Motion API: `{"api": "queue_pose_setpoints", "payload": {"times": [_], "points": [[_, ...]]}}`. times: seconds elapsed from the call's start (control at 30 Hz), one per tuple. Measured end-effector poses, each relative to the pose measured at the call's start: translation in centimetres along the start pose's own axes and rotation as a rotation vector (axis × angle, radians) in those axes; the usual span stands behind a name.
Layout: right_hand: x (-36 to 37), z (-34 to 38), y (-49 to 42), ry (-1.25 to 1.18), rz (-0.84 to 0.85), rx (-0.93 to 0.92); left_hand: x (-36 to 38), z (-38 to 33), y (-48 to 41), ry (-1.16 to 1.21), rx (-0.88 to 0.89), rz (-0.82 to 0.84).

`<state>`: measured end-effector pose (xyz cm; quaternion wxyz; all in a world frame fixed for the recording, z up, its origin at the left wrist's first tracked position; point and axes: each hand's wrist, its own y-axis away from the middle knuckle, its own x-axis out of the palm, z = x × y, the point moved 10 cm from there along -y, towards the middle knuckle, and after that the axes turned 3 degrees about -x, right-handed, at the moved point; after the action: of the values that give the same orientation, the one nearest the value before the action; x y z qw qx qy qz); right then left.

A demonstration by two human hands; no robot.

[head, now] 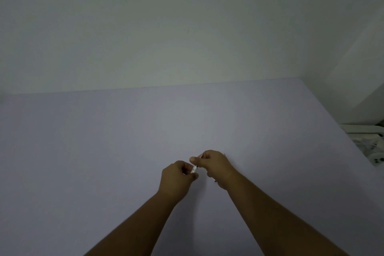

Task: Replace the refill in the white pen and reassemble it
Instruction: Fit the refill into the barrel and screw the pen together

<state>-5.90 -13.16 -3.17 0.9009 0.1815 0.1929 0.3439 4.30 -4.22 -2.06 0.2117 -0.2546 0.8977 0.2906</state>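
Note:
Both hands meet over the middle of the lilac table [104, 151]. The white pen [195, 169] shows only as a short pale stretch between them; the rest is hidden inside the fists. My left hand [177, 176] pinches its lower end between thumb and fingers. My right hand [214, 165] is closed round the upper part, thumb pointing left. A thin dark tip [214, 181] sticks out below my right palm; I cannot tell whether it is a refill. A thin end also pokes out above the right hand.
A pale wall [187, 27] rises behind the table's far edge. Past the table's right edge lie white objects [372, 147], partly cut off by the frame.

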Motion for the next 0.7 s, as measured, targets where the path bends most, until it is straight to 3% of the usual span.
{"api": "queue_pose_setpoints", "payload": {"times": [0.2, 0.5, 0.7], "points": [[0.1, -0.2, 0.3, -0.093, 0.056, 0.029, -0.1, 0.0, 0.1, 0.018, -0.012, -0.003], [-0.5, -1.1, 0.0, -0.084, -0.059, 0.141, -0.1, -0.9, -0.1, -0.073, 0.05, -0.073], [0.0, -0.7, 0.0, -0.198, 0.028, 0.099, -0.1, -0.6, -0.6, -0.048, 0.021, -0.054]]}}
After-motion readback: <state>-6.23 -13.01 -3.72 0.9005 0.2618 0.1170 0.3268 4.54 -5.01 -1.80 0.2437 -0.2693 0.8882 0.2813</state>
